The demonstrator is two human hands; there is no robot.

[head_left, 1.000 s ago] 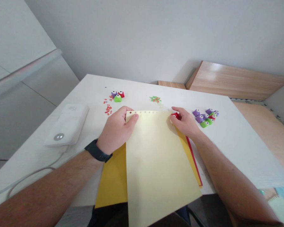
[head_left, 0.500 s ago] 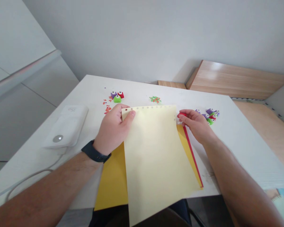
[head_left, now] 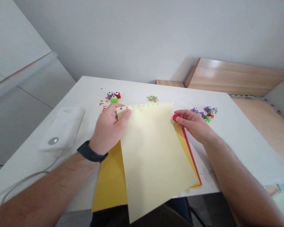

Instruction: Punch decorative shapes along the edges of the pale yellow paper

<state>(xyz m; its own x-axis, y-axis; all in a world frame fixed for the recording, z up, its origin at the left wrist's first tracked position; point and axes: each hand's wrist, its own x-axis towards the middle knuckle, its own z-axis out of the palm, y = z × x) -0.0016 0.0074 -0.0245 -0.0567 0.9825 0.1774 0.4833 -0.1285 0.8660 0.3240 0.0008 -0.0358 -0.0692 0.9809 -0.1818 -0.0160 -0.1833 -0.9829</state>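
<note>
My left hand [head_left: 113, 124] pinches the top left corner of a pale yellow sheet of paper [head_left: 153, 151], thumb on top. Small punched shapes run along the sheet's top edge; the leftmost are dark red stars. My right hand [head_left: 191, 124] holds a small red craft punch [head_left: 176, 118] between thumb and fingers, at the sheet's upper right edge. Whether the paper sits in its slot I cannot tell. Beneath lie a darker yellow sheet [head_left: 111, 179] and a red-edged one [head_left: 192, 154], mostly covered.
Purple, red and green punches with eyes stand at the back left [head_left: 114, 99], several more at the right [head_left: 208, 115]. Green and orange paper bits [head_left: 152, 99] lie at the back middle, orange-red ones [head_left: 104, 101] at the left. A white cabled device [head_left: 62, 127] lies on the white table [head_left: 227, 138].
The red punch has turned in my right hand and now shows more of its body, close against the sheet's right edge. My left hand keeps its pinch. The view has shifted slightly.
</note>
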